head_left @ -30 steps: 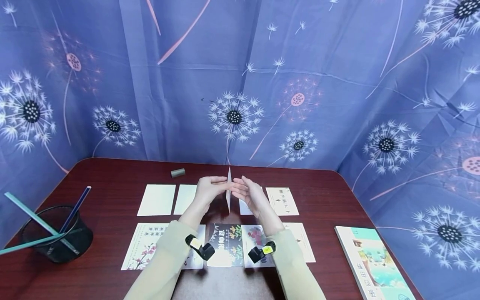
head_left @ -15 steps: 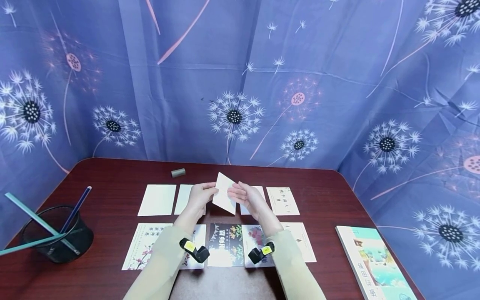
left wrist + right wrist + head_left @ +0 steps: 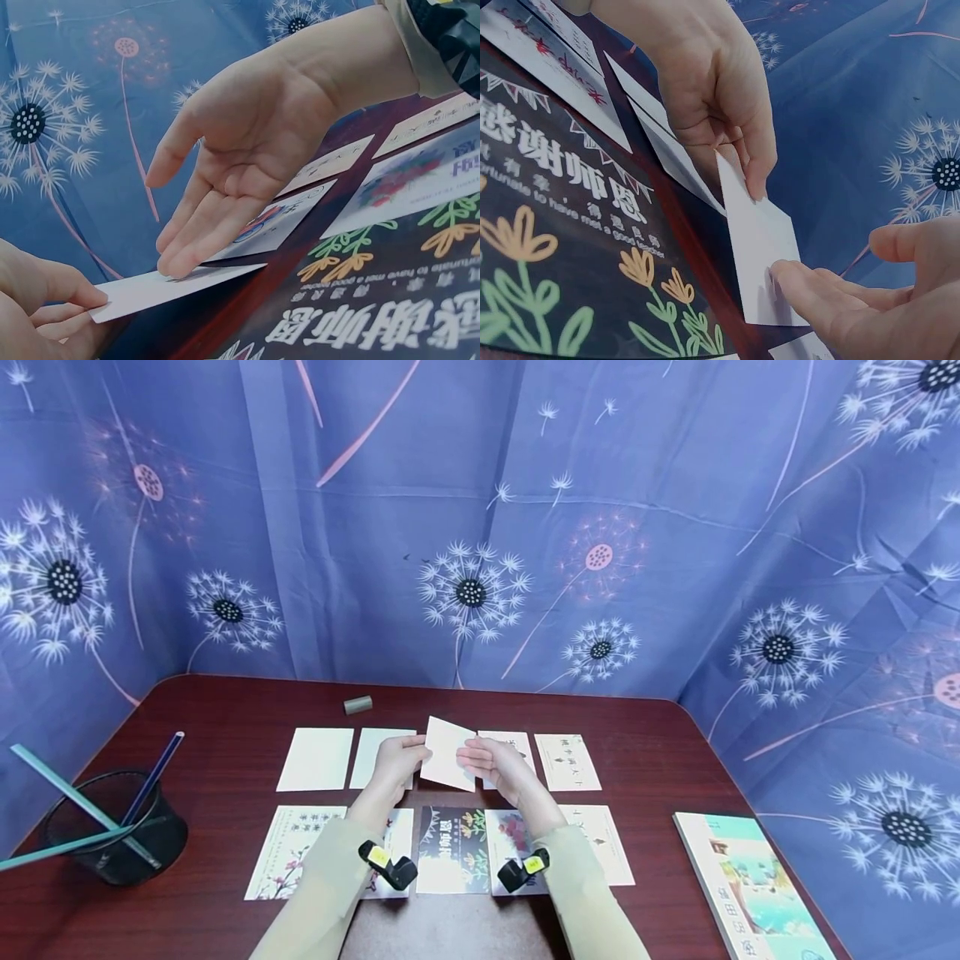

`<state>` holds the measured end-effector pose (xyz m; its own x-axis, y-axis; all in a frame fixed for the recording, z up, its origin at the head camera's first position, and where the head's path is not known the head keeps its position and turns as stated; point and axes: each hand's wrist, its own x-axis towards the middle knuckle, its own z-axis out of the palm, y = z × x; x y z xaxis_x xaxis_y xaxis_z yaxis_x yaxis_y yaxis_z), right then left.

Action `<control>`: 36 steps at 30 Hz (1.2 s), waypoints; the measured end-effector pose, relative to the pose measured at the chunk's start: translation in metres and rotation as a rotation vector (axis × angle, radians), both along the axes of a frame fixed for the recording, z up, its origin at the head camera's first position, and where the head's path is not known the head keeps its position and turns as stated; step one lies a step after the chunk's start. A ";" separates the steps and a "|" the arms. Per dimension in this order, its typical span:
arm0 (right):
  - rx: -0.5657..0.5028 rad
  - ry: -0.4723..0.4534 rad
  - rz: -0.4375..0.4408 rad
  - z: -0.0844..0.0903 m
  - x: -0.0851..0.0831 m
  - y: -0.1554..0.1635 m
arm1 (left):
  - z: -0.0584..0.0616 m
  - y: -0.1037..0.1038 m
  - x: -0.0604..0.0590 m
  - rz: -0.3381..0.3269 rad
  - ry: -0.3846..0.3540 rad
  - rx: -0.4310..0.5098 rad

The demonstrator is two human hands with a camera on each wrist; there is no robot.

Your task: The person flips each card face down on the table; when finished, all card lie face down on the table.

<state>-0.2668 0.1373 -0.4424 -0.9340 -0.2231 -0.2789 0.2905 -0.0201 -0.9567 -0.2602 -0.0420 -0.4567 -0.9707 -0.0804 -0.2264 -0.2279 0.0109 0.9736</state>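
Hands (image 3: 450, 762) pinching blank card (image 3: 447, 753) edges, above gap in card row (image 3: 315, 759)

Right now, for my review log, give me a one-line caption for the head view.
Both hands, left hand and right hand, hold a blank card above two rows of cards on a dark red table.

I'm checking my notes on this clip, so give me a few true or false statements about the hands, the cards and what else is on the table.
1. Both hands hold one blank card above the table. True: the left hand pinches its left edge, and the right hand touches its right side with straight fingers.
2. The mesh pen cup stands at the right edge of the table. False: it stands at the left.
3. A book lies at the right of the table. True.
4. The small grey cylinder lies in the near row of cards. False: it lies beyond the far row.
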 end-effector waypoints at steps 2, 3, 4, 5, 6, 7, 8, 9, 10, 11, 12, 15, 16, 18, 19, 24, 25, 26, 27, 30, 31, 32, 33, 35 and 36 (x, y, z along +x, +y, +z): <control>0.008 -0.004 -0.005 0.000 0.000 0.000 | -0.002 -0.001 0.000 -0.007 -0.002 -0.011; 0.010 -0.009 -0.007 -0.001 0.001 0.000 | -0.002 -0.001 0.000 -0.011 -0.004 -0.020; 0.013 -0.011 -0.008 -0.001 0.001 0.001 | -0.003 -0.001 0.000 -0.014 -0.007 -0.026; 0.016 -0.015 -0.006 -0.002 0.001 0.001 | -0.003 -0.002 0.000 -0.020 -0.006 -0.037; 0.017 -0.018 -0.006 -0.002 0.001 0.001 | -0.003 -0.002 0.001 -0.024 -0.007 -0.048; 0.019 -0.023 -0.006 -0.003 0.001 0.001 | -0.003 -0.003 0.001 -0.029 -0.007 -0.058; 0.022 -0.029 -0.006 -0.004 0.000 0.002 | -0.003 -0.003 0.002 -0.034 -0.007 -0.070; 0.024 -0.030 -0.004 -0.004 0.001 0.002 | -0.002 -0.004 0.002 -0.039 -0.005 -0.086; 0.027 -0.031 -0.002 -0.005 0.000 0.002 | -0.002 -0.004 0.003 -0.045 -0.006 -0.098; 0.029 -0.035 0.000 -0.005 0.000 0.002 | -0.001 -0.005 0.003 -0.051 -0.006 -0.111; 0.030 -0.036 0.003 -0.005 0.001 0.002 | 0.000 -0.006 0.004 -0.056 -0.009 -0.122; 0.036 -0.034 0.015 -0.006 0.002 0.003 | 0.002 -0.008 0.005 -0.084 -0.017 -0.153; 0.037 -0.035 0.017 -0.006 0.002 0.003 | 0.003 -0.008 0.005 -0.096 -0.020 -0.158; 0.040 -0.035 0.024 -0.007 0.002 0.004 | 0.006 -0.010 0.005 -0.118 -0.027 -0.166; 0.040 -0.035 0.024 -0.007 0.002 0.004 | 0.007 -0.011 0.005 -0.128 -0.030 -0.169; 0.046 -0.032 0.021 -0.008 0.001 0.004 | 0.015 -0.017 0.005 -0.149 -0.037 -0.195; 0.046 -0.034 0.018 -0.008 0.001 0.004 | 0.016 -0.018 0.005 -0.152 -0.038 -0.202; 0.047 -0.033 0.017 -0.008 0.001 0.004 | 0.017 -0.019 0.006 -0.157 -0.040 -0.209; 0.047 -0.034 0.016 -0.008 0.001 0.004 | 0.019 -0.020 0.006 -0.162 -0.042 -0.217; 0.049 -0.034 0.017 -0.007 0.000 0.003 | 0.022 -0.022 0.006 -0.184 -0.048 -0.240; 0.050 -0.038 0.017 -0.007 0.000 0.003 | 0.023 -0.023 0.006 -0.190 -0.049 -0.244; 0.051 -0.037 0.020 -0.007 0.000 0.003 | 0.023 -0.023 0.007 -0.195 -0.050 -0.248; 0.051 -0.037 0.022 -0.007 0.000 0.003 | 0.024 -0.023 0.007 -0.197 -0.049 -0.253; 0.047 -0.032 0.025 -0.007 0.000 0.004 | 0.025 -0.023 0.007 -0.204 -0.049 -0.263; 0.045 -0.032 0.025 -0.007 0.001 0.004 | 0.025 -0.023 0.007 -0.204 -0.050 -0.267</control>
<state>-0.2662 0.1416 -0.4498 -0.9187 -0.2332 -0.3188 0.3208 0.0305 -0.9467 -0.2531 -0.0651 -0.4314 -0.9612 0.0513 -0.2711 -0.2421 0.3143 0.9179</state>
